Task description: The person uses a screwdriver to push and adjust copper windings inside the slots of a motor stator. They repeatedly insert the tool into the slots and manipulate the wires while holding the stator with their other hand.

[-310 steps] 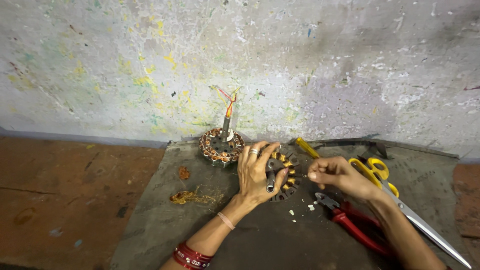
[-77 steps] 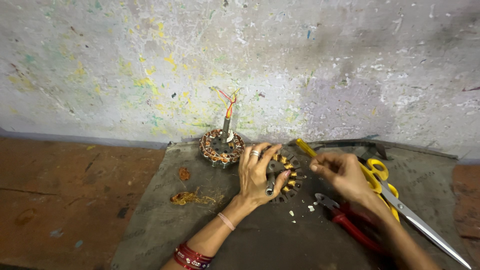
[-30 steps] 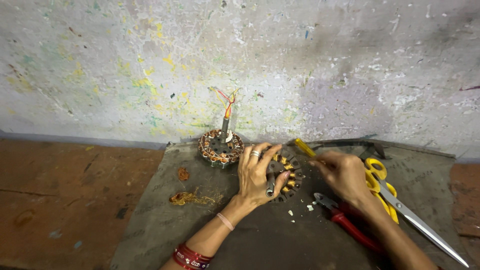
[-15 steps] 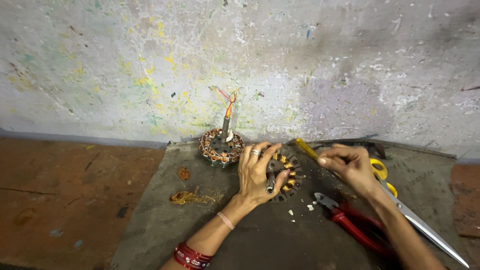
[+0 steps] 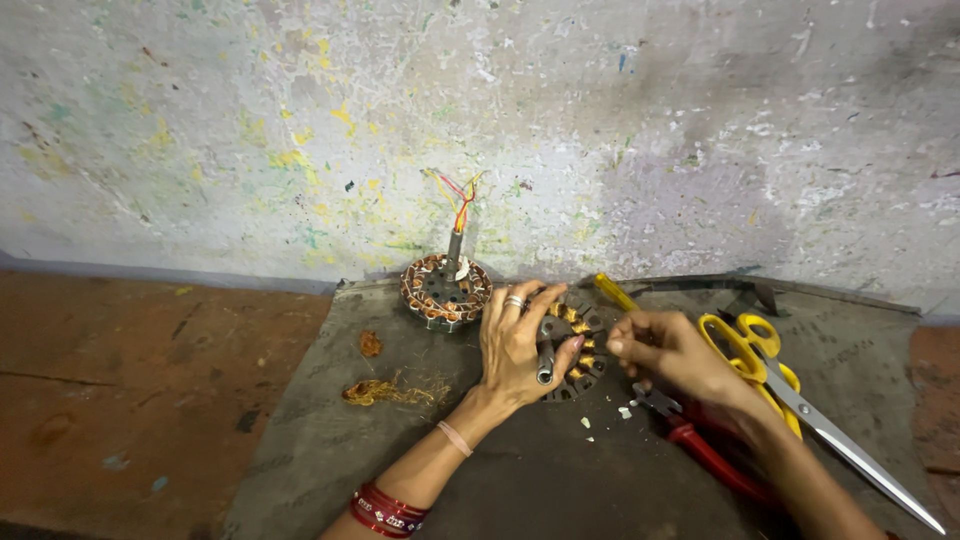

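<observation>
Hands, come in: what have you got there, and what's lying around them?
Left hand pressed on stator. Right hand pinched at its edge, contents unclear. Red pliers, yellow scissors alongside; second stator behind.

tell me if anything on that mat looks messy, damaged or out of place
A loose tangle of copper wire lies on the grey mat left of the left hand, with a smaller clump above it. White scraps are scattered below the stator that the left hand holds down. The wall is paint-flecked and worn.
</observation>
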